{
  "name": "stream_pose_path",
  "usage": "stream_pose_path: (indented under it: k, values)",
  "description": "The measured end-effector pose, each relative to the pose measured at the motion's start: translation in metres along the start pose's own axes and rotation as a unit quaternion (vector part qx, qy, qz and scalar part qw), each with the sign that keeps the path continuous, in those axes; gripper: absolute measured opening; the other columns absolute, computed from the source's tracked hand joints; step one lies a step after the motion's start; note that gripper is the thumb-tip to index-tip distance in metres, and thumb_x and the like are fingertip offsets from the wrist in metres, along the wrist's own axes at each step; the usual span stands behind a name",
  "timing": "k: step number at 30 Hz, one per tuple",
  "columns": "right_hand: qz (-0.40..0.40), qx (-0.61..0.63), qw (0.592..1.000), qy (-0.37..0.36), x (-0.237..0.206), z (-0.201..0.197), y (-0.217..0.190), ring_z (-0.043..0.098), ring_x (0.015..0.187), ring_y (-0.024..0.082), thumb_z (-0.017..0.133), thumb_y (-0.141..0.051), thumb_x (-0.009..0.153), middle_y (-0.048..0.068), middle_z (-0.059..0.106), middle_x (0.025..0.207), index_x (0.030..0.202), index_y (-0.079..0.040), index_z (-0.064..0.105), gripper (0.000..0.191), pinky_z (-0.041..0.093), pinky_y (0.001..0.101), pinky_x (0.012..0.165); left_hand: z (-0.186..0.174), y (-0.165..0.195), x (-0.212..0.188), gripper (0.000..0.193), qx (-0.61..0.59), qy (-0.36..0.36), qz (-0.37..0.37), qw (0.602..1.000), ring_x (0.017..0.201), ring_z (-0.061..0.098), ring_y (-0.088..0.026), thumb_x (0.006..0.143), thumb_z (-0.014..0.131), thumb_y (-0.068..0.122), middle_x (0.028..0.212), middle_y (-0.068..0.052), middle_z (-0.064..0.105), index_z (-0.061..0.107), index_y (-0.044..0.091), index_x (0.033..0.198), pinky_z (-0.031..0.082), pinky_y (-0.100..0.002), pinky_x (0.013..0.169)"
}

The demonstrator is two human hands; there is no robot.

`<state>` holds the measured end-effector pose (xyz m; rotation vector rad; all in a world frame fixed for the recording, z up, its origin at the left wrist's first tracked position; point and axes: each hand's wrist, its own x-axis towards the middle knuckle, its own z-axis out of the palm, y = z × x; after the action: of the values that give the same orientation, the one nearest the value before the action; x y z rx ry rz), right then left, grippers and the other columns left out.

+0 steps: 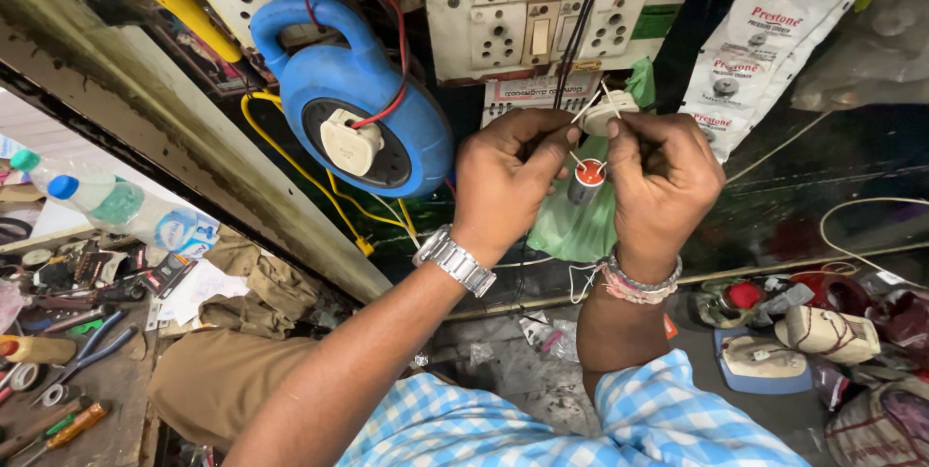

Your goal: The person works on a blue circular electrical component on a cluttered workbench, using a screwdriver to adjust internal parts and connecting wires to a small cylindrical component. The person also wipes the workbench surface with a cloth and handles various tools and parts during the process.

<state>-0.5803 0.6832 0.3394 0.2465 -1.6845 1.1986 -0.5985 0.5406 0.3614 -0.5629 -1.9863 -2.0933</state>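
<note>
Both hands raised in front of a wall panel of sockets, working close together at centre.

Left hand: fingers curled tight, thumb and forefinger pinching a thin white wire. Steel watch on the wrist.

Right hand: fingers curled in, pinching another wire end just right of the left thumb. Bangles on the wrist.

Between the two hands sits a small cylinder part with an orange-red top and grey body, wires rising from it to the fingers. Which hand bears its weight: cannot tell. A white plug shows just above the right hand's knuckles, touching or nearly so. Green plastic bag hangs behind and below the part.

Left of the hands: blue extension reel on the wall, white plug in its face, red and yellow leads running off it.

Far left, low: tabletop with pliers, screwdrivers, and a plastic bottle above.

Right, low: clutter of old appliance parts. Checked blue sleeves near.
</note>
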Motion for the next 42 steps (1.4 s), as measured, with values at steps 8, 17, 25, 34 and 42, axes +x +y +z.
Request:
stream_pose_path:
  k: [8, 17, 25, 34, 42]
  values:
    - [0.009, 0.019, 1.0, -0.006, -0.006, -0.001, 0.008, 0.052, 0.07, 0.005, 0.078, 0.005, 0.102, 0.004, 0.065, 0.093, 0.106, 0.005, 0.071, 0.008, 0.039, 0.0203, 0.06, 0.001, -0.006, 0.001, 0.02, -0.036, -0.004, -0.047, 0.998, 0.067, 0.065, -0.004, 0.094, 0.07, 0.014, 0.089, -0.001, 0.076, 0.074, 0.001, 0.109, 0.052, -0.021, 0.055]
    - [0.178, 0.319, 0.923, -0.119, -0.062, 0.016, -0.021, 0.065, 0.072, 0.014, 0.07, -0.001, 0.102, 0.015, 0.069, 0.091, 0.105, 0.004, 0.063, 0.009, 0.051, 0.0238, 0.061, -0.065, 0.004, -0.094, 0.017, -0.186, 0.044, -0.06, 0.98, 0.077, 0.067, -0.006, 0.104, 0.061, 0.016, 0.098, -0.004, 0.075, 0.059, 0.002, 0.114, 0.048, -0.02, 0.058]
    - [-0.02, 0.433, 0.707, -0.559, -0.165, 0.136, -0.118, 0.072, 0.092, 0.025, 0.074, 0.0, 0.091, 0.016, 0.075, 0.103, 0.098, 0.003, 0.068, 0.01, 0.057, 0.0346, 0.08, -0.224, -0.021, -0.225, 0.014, -0.035, 0.371, 0.003, 0.928, 0.064, 0.056, -0.004, 0.111, 0.058, 0.016, 0.076, -0.002, 0.061, 0.058, 0.002, 0.111, 0.045, -0.022, 0.057]
    - [0.323, 0.396, 0.393, -0.765, -0.309, 0.291, -0.236, 0.066, 0.067, 0.01, 0.072, -0.018, 0.096, 0.007, 0.075, 0.087, 0.107, 0.005, 0.075, 0.026, 0.053, 0.0245, 0.059, -0.344, -0.038, -0.386, 0.014, 0.337, 0.659, -0.015, 0.672, 0.067, 0.059, -0.006, 0.107, 0.063, 0.018, 0.081, 0.002, 0.065, 0.066, 0.004, 0.11, 0.047, -0.025, 0.059]
    - [0.448, 0.466, 0.227, -0.729, -0.431, 0.392, -0.352, 0.067, 0.073, 0.014, 0.07, -0.014, 0.096, 0.008, 0.074, 0.091, 0.105, 0.003, 0.074, 0.02, 0.054, 0.0272, 0.063, -0.43, 0.0, -0.456, 0.014, 0.242, 0.743, 0.034, 0.622, 0.064, 0.055, -0.005, 0.111, 0.062, 0.015, 0.084, -0.001, 0.063, 0.059, 0.001, 0.112, 0.043, -0.022, 0.056]
